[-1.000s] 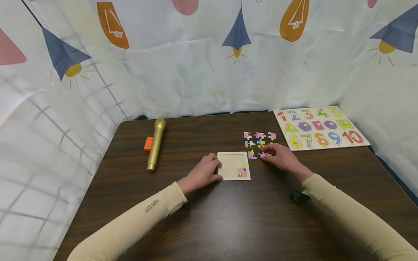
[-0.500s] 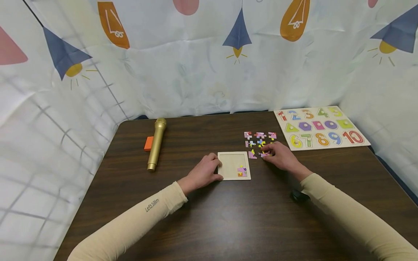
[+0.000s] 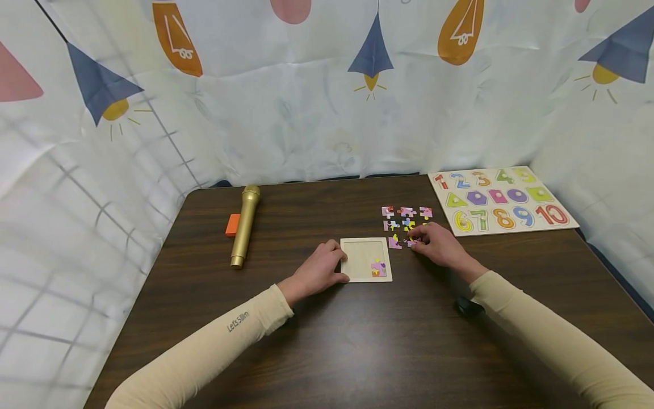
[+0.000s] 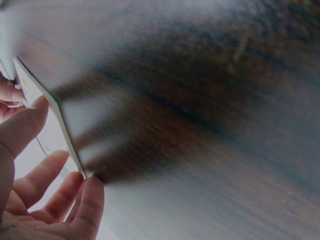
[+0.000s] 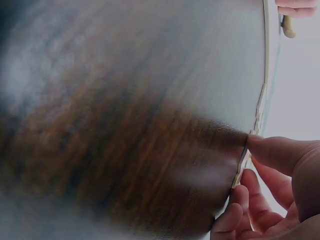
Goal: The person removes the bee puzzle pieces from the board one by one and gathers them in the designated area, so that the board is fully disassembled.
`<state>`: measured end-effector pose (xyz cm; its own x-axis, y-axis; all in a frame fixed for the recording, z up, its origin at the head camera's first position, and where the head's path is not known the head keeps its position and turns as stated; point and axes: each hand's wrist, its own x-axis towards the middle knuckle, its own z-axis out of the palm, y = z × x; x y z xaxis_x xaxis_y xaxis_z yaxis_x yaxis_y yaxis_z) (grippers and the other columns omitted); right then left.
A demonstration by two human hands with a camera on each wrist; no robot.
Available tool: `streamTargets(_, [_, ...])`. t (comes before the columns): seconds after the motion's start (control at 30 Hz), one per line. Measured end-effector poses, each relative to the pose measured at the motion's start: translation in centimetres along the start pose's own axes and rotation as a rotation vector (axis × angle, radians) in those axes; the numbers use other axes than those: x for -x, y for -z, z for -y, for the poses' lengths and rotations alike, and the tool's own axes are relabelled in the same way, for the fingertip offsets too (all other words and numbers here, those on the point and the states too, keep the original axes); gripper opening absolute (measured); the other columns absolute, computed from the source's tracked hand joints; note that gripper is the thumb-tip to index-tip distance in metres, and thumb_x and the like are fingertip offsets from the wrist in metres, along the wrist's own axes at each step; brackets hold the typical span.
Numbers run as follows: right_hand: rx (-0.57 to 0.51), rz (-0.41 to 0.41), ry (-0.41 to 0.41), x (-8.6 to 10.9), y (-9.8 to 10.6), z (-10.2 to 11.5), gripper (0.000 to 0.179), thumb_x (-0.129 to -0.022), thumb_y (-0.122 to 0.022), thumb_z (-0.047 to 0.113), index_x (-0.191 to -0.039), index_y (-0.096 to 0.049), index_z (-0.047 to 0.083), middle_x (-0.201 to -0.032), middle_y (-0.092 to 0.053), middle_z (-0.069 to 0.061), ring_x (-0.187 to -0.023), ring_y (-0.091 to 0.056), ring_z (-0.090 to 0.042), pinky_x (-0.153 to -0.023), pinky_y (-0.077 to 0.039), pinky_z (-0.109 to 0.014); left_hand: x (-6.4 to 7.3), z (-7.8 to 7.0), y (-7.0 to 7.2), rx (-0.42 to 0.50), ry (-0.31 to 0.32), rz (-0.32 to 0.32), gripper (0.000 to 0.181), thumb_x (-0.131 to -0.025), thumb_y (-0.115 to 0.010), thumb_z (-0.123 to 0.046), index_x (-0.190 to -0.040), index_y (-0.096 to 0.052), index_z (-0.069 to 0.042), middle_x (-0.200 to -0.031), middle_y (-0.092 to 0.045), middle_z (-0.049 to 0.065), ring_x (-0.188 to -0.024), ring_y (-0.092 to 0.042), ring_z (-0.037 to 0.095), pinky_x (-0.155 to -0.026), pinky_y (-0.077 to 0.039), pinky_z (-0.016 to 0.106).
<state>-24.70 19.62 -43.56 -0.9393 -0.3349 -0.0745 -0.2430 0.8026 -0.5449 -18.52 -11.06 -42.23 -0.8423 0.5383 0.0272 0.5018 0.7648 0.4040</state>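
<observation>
My left hand (image 3: 323, 266) grips the left side of a small square wooden puzzle tray (image 3: 364, 279), thumb at the near corner and fingers along the edge. One pink and yellow jigsaw piece (image 3: 378, 268) lies in the tray's near right corner. To the right of the tray, my right hand (image 3: 440, 244) pinches a pink jigsaw piece (image 3: 411, 243) on the table; the fingers partly cover it. Other loose jigsaw pieces (image 3: 407, 212) lie in rows beside and beyond that hand. In the right wrist view the thumb (image 5: 272, 150) touches the thin edge of a piece.
A gold microphone (image 3: 245, 227) lies on the left of the brown table (image 3: 306, 352), next to an orange block (image 3: 232, 225). A wooden number and shape board (image 3: 503, 200) lies at the back right. A printed curtain (image 3: 306, 113) hangs behind the table.
</observation>
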Motion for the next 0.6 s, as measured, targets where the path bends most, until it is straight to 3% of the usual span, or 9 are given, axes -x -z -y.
streamTargets(0.6, [-0.006, 0.002, 0.016, 0.10, 0.10, 0.04, 0.028, -0.092, -0.067, 0.012, -0.118, -0.066, 0.002, -0.109, -0.059, -0.015, -0.092, -0.052, -0.028, -0.081, -0.045, -0.045, -0.01, 0.17, -0.17, -0.007, -0.016, -0.016, 0.039, -0.081, -0.082, -0.022, -0.108, -0.067, 0.003, -0.111, -0.054, 0.015, -0.096, -0.049, 0.030, -0.087, -0.044, 0.040])
